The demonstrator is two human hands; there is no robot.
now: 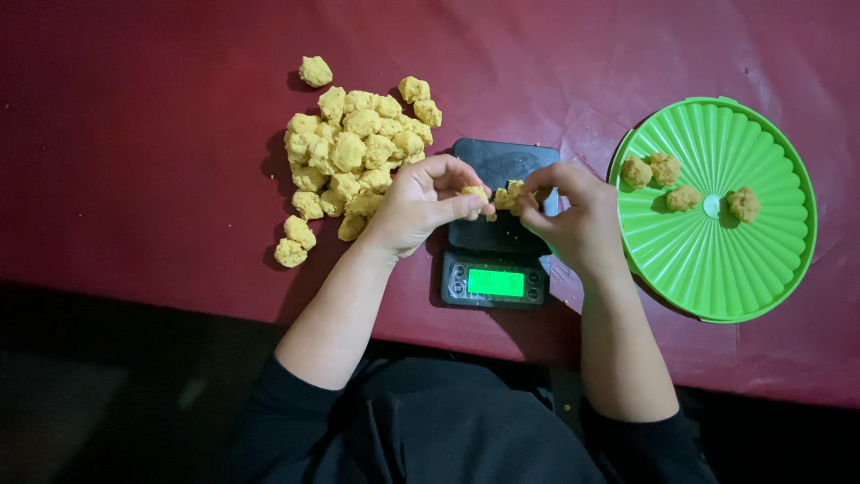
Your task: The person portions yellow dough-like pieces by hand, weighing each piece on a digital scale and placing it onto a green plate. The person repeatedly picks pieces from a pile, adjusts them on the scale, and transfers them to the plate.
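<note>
Left hand [419, 202] and right hand [573, 215] both pinch one yellow dough lump [502, 197] just above the black scale [498, 235], tearing it between fingertips. Bits could easily drop beside the platform, since the grip's only fingertip-deep and the dough looks crumbly.
</note>
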